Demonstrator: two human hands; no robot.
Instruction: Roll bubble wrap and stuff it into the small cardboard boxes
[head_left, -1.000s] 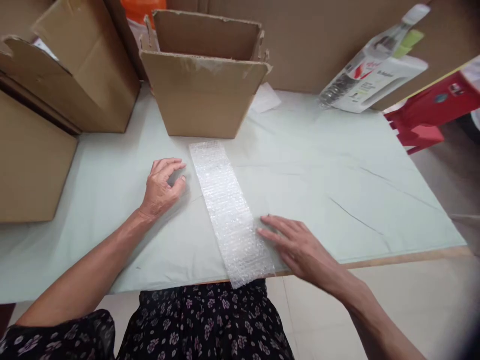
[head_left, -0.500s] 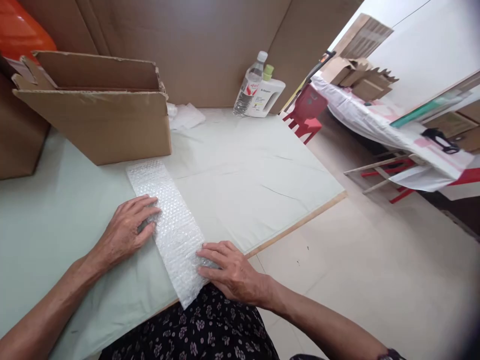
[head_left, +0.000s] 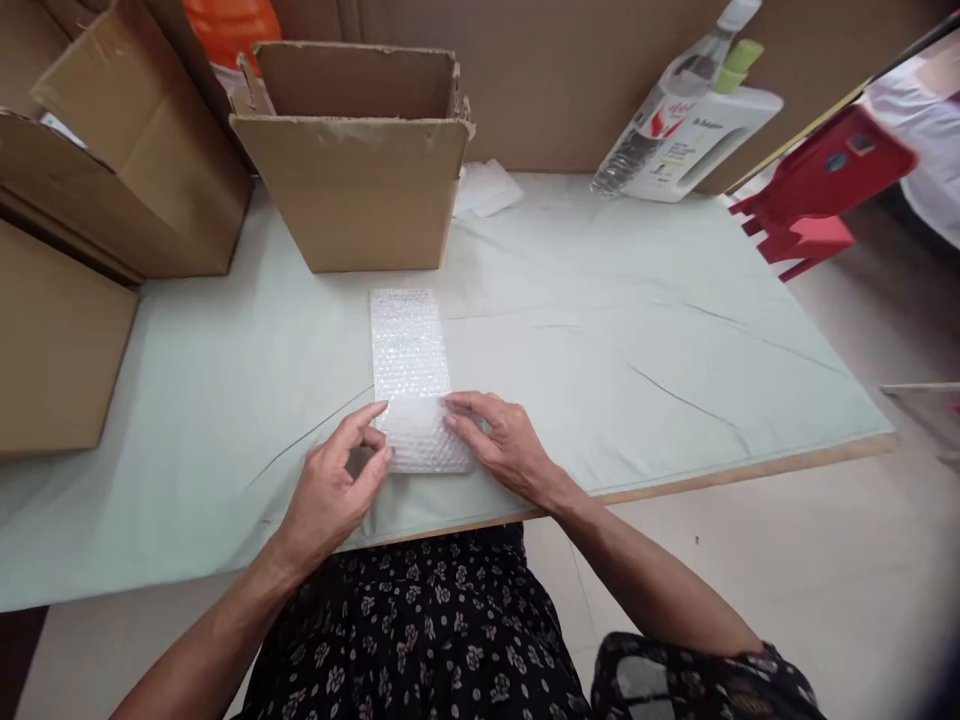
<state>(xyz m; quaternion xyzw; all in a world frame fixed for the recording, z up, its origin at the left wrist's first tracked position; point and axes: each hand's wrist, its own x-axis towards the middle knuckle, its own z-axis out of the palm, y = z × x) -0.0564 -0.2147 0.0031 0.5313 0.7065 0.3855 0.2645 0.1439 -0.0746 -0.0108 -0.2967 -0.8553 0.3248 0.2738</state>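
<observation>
A strip of bubble wrap (head_left: 409,345) lies flat on the cloth-covered table in front of me. Its near end is doubled over toward the far side, making a thicker flap (head_left: 424,438). At the left edge of this flap is my left hand (head_left: 337,475), thumb and index finger curved and apart, their tips touching the edge. My right hand (head_left: 510,445) holds the flap's right edge, with thumb and index fingertips close together there. The remaining right fingers are partly hidden behind the hand.
An open cardboard box (head_left: 375,195) stands just beyond the wrap. More cardboard boxes (head_left: 60,340) are at the left. A water bottle (head_left: 667,110) and a white jug (head_left: 697,140) stand at the back right, near a red chair (head_left: 832,180). The table's wooden front edge (head_left: 750,470) is close by.
The view has turned left. The bubble wrap's near end, flat before, is now folded over away from me. Both hands have moved to the fold's sides.
</observation>
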